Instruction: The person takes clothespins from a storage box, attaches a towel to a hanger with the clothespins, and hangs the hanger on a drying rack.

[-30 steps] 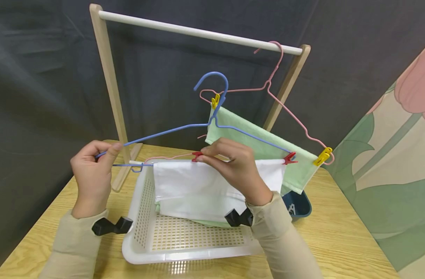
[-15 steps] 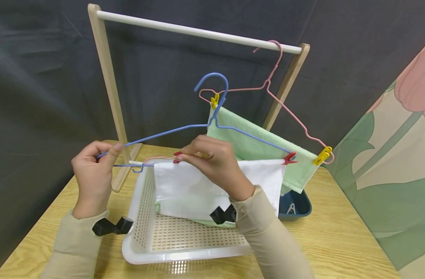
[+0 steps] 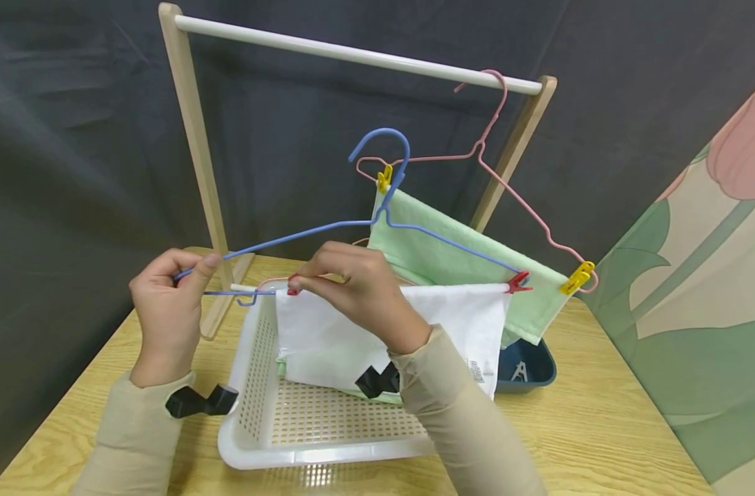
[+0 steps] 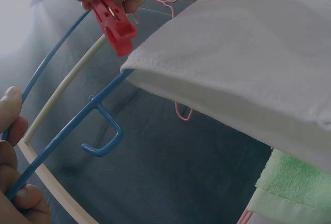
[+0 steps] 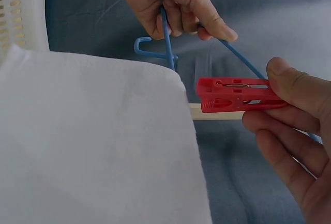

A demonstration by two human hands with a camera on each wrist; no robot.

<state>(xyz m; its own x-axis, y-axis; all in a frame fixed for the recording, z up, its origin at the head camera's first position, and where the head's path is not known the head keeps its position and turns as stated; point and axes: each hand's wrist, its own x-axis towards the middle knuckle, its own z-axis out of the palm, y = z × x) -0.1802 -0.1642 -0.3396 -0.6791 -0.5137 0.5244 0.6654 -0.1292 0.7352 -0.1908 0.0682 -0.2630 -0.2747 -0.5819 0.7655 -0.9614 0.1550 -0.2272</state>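
My left hand (image 3: 169, 296) grips one end of a blue clothes hanger (image 3: 303, 233), whose hook points up. A white towel (image 3: 454, 310) hangs folded over the hanger's lower bar. At its right corner a red clothespin (image 3: 518, 282) is clipped. With thumb and fingers, my right hand (image 3: 359, 282) pinches a second red clothespin (image 5: 235, 94) close to the towel's left top corner. In the right wrist view its jaws point at the towel's edge, a small gap away. The left wrist view shows the same clothespin (image 4: 115, 25) just above that corner.
A wooden rack with a white rod (image 3: 353, 54) stands behind. From it hangs a pink hanger (image 3: 520, 196) with a green towel (image 3: 433, 234) held by yellow clothespins (image 3: 578, 277). Below are a white basket (image 3: 328, 456) and a dark blue bin (image 3: 541, 375) with a white clothespin (image 3: 520, 372).
My right hand has moved left along the top of the white towel with the red clothespin, from its middle to near its left corner. The left hand has kept its grip on the hanger.
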